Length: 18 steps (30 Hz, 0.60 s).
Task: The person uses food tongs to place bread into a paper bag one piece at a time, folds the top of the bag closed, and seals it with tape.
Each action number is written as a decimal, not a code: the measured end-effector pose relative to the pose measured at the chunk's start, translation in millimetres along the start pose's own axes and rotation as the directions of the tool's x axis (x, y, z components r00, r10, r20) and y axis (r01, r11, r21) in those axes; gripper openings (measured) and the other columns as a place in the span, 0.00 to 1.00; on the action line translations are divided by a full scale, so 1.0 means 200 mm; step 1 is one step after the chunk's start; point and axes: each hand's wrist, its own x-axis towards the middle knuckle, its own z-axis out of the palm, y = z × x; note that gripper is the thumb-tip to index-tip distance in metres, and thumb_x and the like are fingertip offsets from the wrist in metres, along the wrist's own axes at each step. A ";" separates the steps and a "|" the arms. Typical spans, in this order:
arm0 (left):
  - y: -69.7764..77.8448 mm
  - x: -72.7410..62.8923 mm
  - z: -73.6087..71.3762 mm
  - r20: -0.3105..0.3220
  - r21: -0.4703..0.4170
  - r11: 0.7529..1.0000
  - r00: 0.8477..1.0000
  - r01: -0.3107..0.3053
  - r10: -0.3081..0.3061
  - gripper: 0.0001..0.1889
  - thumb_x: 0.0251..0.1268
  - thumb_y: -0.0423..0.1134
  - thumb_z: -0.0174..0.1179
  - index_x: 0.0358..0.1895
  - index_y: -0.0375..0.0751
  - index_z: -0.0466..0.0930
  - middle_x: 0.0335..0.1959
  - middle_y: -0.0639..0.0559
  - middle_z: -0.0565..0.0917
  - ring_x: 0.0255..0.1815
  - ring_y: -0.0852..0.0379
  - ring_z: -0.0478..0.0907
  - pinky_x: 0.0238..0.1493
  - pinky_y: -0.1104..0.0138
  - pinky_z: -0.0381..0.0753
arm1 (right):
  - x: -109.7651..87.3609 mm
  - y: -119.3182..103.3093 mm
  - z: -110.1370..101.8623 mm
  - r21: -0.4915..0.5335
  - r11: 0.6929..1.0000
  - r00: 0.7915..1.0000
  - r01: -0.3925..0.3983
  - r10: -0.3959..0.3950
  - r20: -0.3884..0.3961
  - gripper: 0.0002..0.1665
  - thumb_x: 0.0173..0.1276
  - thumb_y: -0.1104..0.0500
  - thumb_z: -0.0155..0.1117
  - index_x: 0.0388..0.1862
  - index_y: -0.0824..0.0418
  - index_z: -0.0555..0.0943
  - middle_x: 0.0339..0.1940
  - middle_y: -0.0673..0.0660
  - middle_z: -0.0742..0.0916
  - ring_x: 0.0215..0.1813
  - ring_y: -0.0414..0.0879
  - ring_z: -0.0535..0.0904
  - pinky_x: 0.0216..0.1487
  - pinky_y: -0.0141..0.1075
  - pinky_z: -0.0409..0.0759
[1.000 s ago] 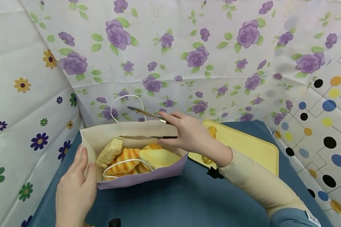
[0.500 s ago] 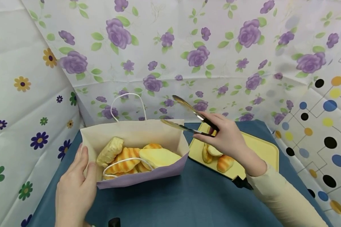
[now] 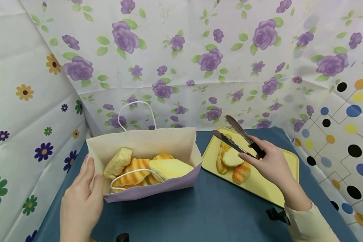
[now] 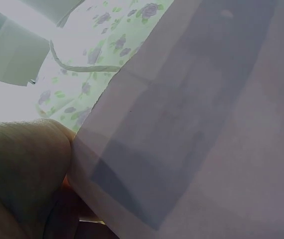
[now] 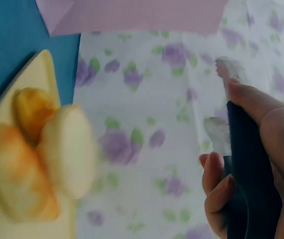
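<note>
My left hand [image 3: 81,198] grips the left edge of a paper bag [image 3: 151,195], lilac outside and cream inside. In the left wrist view, the thumb side of the hand lies against the bag's wall [image 4: 231,149]. Inside the bag are several pieces of bread [image 3: 136,164], golden and pale yellow. My right hand [image 3: 273,164] holds black-handled metal tongs [image 3: 239,129], their arms spread and nothing between them. The tongs are above a yellow tray [image 3: 269,181]. On it lie a long twisted bread [image 3: 220,163], a pale round bun [image 3: 232,158] and a golden striped roll [image 3: 241,173].
Tray and bag stand on a blue cloth [image 3: 205,205]. A white handle [image 3: 136,102] rises at the bag's back; another droops over the bread. Flowered curtains [image 3: 181,67] close off the back. A small black object [image 3: 122,237] sits at the front edge.
My right hand has moved right with the tongs, from over the bag to over the tray, uncovering the breads there. My left hand has stayed on the bag.
</note>
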 end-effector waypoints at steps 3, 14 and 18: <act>0.01 0.00 0.00 0.006 0.001 1.000 1.000 0.005 -0.005 0.31 0.88 0.52 0.39 0.86 0.48 0.54 0.87 0.56 0.53 0.80 0.30 0.63 0.73 0.30 0.62 | -0.08 0.10 0.01 0.007 0.995 0.994 -0.097 0.097 0.044 0.50 0.70 0.32 0.72 0.82 0.56 0.72 0.36 0.54 0.83 0.28 0.48 0.76 0.26 0.38 0.75; 0.00 0.00 0.00 0.007 -0.002 1.000 1.000 -0.004 0.004 0.31 0.88 0.52 0.39 0.86 0.46 0.55 0.87 0.56 0.53 0.81 0.30 0.61 0.74 0.31 0.62 | -0.22 0.32 0.03 -0.127 0.981 0.982 -0.145 0.158 0.100 0.55 0.65 0.28 0.73 0.79 0.62 0.75 0.42 0.56 0.87 0.30 0.44 0.77 0.26 0.37 0.74; 0.00 0.00 0.00 0.010 -0.004 1.000 1.000 -0.005 0.005 0.31 0.88 0.52 0.39 0.86 0.46 0.54 0.87 0.56 0.53 0.81 0.31 0.60 0.74 0.31 0.61 | -0.23 0.35 0.02 -0.146 0.980 0.980 -0.136 0.155 0.124 0.56 0.66 0.26 0.72 0.79 0.62 0.75 0.41 0.56 0.85 0.30 0.44 0.77 0.27 0.37 0.74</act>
